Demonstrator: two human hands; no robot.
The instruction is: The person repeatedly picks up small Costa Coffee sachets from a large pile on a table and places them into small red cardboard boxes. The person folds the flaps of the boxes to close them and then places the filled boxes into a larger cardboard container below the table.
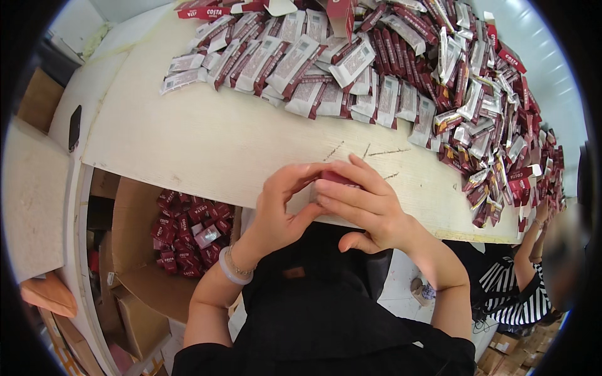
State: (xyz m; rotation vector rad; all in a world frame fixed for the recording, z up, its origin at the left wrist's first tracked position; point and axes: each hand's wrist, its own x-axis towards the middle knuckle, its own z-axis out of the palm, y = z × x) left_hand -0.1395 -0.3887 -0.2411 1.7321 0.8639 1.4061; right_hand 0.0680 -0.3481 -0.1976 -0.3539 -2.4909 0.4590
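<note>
Between my two hands, just over the table's near edge, is a small dark red carton (337,178), mostly covered by my fingers. My left hand (285,200) curls round its left side, thumb and fingertips closed on it. From the right, my right hand (370,203) lays its fingers across the carton, its thumb sticking out below. Farther back on the pale table (188,128) lies a broad heap of silver and maroon sachets (301,59).
Below the table at left, an open cardboard box (135,213) holds many small red cartons (188,232). A black phone (75,128) lies at the left. Opened red cartons (520,178) sit among sachets at right, where a person in a striped top (517,294) works.
</note>
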